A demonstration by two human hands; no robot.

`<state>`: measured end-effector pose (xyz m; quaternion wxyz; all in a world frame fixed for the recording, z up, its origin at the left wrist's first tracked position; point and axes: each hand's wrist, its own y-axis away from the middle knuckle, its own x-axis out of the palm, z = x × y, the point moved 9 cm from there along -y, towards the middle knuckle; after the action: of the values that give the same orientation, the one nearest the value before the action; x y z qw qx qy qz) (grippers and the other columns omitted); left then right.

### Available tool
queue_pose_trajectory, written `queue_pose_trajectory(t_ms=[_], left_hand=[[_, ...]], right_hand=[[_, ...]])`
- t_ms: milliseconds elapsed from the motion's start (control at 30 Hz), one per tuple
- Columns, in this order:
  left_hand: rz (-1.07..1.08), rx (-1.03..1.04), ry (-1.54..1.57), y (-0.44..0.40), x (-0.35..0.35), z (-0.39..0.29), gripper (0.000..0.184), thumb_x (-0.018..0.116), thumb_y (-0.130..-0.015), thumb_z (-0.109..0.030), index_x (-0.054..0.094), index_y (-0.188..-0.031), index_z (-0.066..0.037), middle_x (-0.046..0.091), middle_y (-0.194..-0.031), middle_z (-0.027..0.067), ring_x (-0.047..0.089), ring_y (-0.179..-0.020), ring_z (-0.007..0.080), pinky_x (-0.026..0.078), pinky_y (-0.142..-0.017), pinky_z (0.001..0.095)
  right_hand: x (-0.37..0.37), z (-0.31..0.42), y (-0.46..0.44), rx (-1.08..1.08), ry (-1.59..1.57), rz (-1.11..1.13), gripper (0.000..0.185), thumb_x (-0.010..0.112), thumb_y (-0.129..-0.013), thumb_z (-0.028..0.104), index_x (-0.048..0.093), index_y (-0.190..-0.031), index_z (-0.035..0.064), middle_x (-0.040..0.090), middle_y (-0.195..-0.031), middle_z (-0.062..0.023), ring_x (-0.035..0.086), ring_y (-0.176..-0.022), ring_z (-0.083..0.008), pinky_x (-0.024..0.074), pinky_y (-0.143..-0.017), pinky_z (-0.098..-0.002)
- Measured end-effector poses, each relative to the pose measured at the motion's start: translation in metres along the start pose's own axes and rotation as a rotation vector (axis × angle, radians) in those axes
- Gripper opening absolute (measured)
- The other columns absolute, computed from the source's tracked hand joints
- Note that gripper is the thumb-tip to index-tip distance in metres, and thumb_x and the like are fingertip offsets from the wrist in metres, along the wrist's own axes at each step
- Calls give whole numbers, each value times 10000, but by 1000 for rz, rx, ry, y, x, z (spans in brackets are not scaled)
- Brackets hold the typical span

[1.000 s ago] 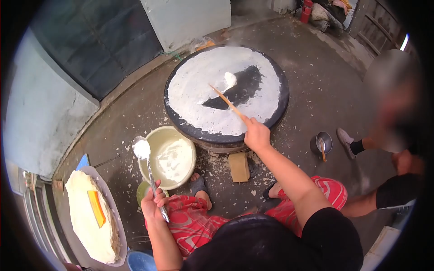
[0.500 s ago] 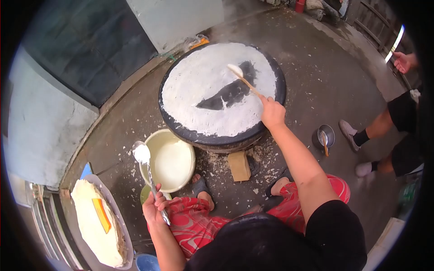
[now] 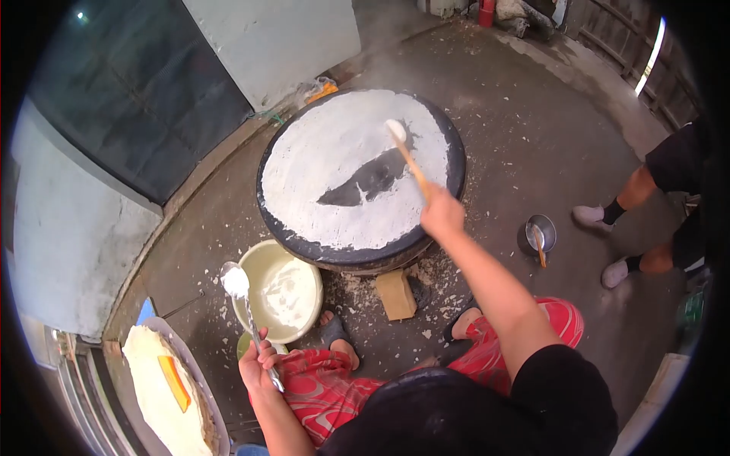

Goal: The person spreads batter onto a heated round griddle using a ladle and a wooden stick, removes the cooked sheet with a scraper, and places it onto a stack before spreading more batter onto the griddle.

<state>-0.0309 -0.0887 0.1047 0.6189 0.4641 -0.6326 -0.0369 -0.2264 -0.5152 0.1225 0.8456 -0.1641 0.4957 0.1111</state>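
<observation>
My left hand (image 3: 258, 365) is closed around the handle of a metal ladle (image 3: 251, 311), whose bowl holds white batter. That ladle bowl hangs beside the left rim of a pale basin (image 3: 318, 300) with white batter inside. In my right hand (image 3: 443, 214) is a wooden spreader (image 3: 414, 169), its head coated white and touching the batter. A thin white batter layer (image 3: 312, 152) covers most of the round dark griddle (image 3: 456, 152). Dark griddle surface shows through a tapering gap in the middle of the layer.
Pale flat sheets (image 3: 148, 380) lie stacked at lower left with an orange strip (image 3: 175, 384) on top. To the right, a metal bowl (image 3: 551, 234) with a wooden-handled utensil rests on the floor near another person's legs (image 3: 635, 190). A tan block (image 3: 395, 295) sits before the griddle.
My right hand and the spreader have moved slightly toward me, and the dark gap has become smaller at its far end. The ladle remains in my left hand. The other person's hand has left view.
</observation>
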Motion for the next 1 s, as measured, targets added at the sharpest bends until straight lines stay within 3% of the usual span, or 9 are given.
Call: queue_pose_trajectory(t_ms=[133, 367, 433, 633, 733, 867, 900, 933, 1000], left_hand=[[-22, 50, -53, 0, 2, -1, 321, 362, -918, -164, 450, -1109, 79, 452, -675, 43, 394, -473, 88, 339, -381, 208], [-20, 31, -49, -2, -1, -1, 327, 354, -919, -161, 438, -1118, 85, 451, -679, 45, 387, -472, 88, 339, -385, 209], [-6, 50, -39, 0, 3, -1, 331, 360, -916, -162, 435, -1120, 87, 455, -682, 48, 391, -474, 90, 341, -386, 211], [-32, 27, -49, -5, -1, 0, 331, 368, -912, -162, 438, -1117, 89, 454, -681, 46, 393, -476, 91, 340, -388, 209], [-39, 36, -47, -4, 2, 2, 329, 369, -911, -159, 440, -1117, 88, 456, -688, 48, 393, -479, 92, 341, -390, 209], [-23, 47, -51, -4, 2, -1, 328, 371, -911, -159, 440, -1119, 86, 455, -695, 50, 392, -482, 92, 341, -390, 208], [-21, 46, -51, -5, 1, -2, 335, 355, -920, -169, 433, -1126, 83, 454, -703, 60, 390, -482, 97, 337, -390, 212], [-18, 46, -49, -5, 0, -1, 342, 339, -928, -179, 426, -1133, 80, 454, -711, 70, 389, -483, 101, 334, -390, 217], [-15, 30, -45, -4, 0, 2, 342, 341, -928, -179, 423, -1136, 81, 455, -713, 70, 390, -485, 101, 334, -392, 215]], right_hand=[[18, 11, 7, -285, 122, -37, 417, 548, -705, 83, 511, -1120, 88, 545, -852, -109, 587, -705, -288, 488, -623, -395], [0, -36, -27, -2, 216, 0, 350, 498, -780, 107, 511, -1125, 52, 569, -850, -114, 599, -763, -289, 488, -645, -397], [25, -60, -33, -20, -331, -22, 321, 445, -836, 131, 518, -1142, 69, 602, -908, -149, 597, -851, -293, 478, -719, -378], [8, -107, -86, 261, -394, 129, 341, 436, -862, 132, 525, -1185, 196, 593, -1049, -136, 565, -972, -279, 433, -828, -349], [23, -97, -85, 180, -458, 245, 317, 454, -857, 122, 560, -1147, 193, 591, -1056, -141, 564, -976, -275, 436, -823, -344], [7, -95, -59, 228, -582, 505, 298, 453, -860, 110, 575, -1129, 145, 614, -1039, -104, 582, -947, -233, 438, -803, -316], [8, -110, -64, 203, -734, 308, 298, 445, -864, 69, 580, -1128, 94, 601, -801, -20, 503, -630, -81, 427, -602, -227], [25, -117, -69, 201, -731, 309, 298, 445, -864, 69, 580, -1128, 94, 601, -801, -20, 503, -630, -81, 427, -602, -227], [41, -141, -73, 281, -639, 181, 285, 436, -872, 130, 580, -1118, 141, 613, -1050, -94, 580, -954, -210, 436, -809, -305]])
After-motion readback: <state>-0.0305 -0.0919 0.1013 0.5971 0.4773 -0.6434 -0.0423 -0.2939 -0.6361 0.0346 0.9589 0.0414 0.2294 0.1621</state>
